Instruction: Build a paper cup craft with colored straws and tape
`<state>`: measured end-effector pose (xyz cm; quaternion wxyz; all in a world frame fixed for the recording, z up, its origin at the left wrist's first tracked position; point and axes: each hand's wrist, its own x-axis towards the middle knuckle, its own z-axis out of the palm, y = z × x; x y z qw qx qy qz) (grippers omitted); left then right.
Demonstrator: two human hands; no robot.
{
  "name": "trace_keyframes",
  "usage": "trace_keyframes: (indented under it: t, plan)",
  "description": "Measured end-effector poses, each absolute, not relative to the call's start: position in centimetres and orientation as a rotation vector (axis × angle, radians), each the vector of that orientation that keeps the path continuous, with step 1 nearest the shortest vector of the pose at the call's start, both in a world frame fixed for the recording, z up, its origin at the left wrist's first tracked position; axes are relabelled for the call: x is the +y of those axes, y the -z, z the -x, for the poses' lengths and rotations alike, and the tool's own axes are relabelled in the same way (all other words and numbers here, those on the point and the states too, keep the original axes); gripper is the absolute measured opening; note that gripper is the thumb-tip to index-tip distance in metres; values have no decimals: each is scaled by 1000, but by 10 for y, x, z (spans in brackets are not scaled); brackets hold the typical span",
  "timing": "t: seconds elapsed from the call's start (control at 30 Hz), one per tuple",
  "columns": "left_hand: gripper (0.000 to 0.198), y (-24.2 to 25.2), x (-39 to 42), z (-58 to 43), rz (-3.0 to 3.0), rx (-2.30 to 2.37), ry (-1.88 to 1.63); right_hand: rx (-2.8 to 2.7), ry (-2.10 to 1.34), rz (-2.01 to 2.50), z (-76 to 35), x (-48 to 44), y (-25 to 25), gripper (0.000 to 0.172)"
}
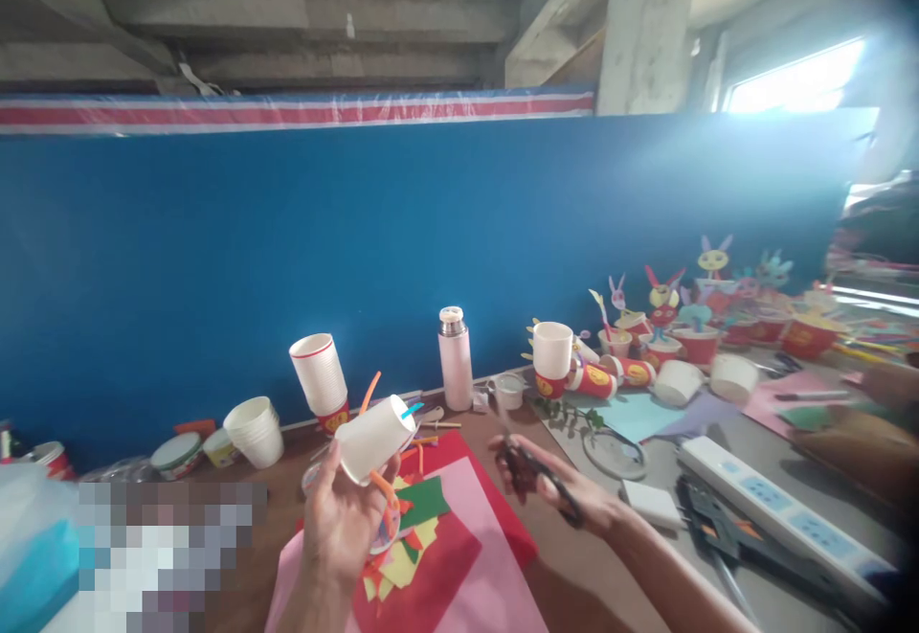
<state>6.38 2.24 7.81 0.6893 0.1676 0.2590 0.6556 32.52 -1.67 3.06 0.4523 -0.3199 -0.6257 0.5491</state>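
My left hand point(337, 523) grips a white paper cup point(371, 440), tilted on its side with its end toward the right. Orange strips point(384, 489) stick out from the cup above and below, and a blue strip point(412, 410) shows at its right end. To the right, my right hand point(574, 494) is closed around scissors point(547, 473) with dark handles; their blades point up and look blurred. The scissors are apart from the cup. Under my hands lie pink paper point(495, 556), red paper point(431, 580), a green piece point(425, 503) and several yellow scraps point(398, 566).
Stacked cups point(321, 374), bowls point(255, 432) and a pink thermos point(457, 365) stand along the blue partition point(402, 231). At right are a power strip point(782, 504), a glue gun point(761, 547), tape point(614, 451), decorated cups point(696, 346) and another person's blurred arm point(854, 446).
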Motion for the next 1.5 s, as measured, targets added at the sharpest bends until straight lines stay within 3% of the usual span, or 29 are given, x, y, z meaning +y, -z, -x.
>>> trace_keyframes:
  t: [0.17, 0.43, 0.53, 1.03, 1.5]
  plan:
    - [33, -73, 14, -76, -395, 605, -1416, -1765, -1071, 1036, -287, -7, -41, 37]
    - [29, -68, 10, -86, -298, 625, -1317, -1968, -558, 1064, -275, 3, -40, 54]
    - [28, -67, 9, -89, -268, 619, -1306, -2000, -526, 1063, -277, 3, -39, 57]
    - [28, -65, 9, -95, -285, 689, -1305, -1958, -529, 1130, -279, 0, -31, 33]
    - [32, -59, 11, -92, -327, 590, -1308, -1832, -532, 1200, -267, -1, -7, 31]
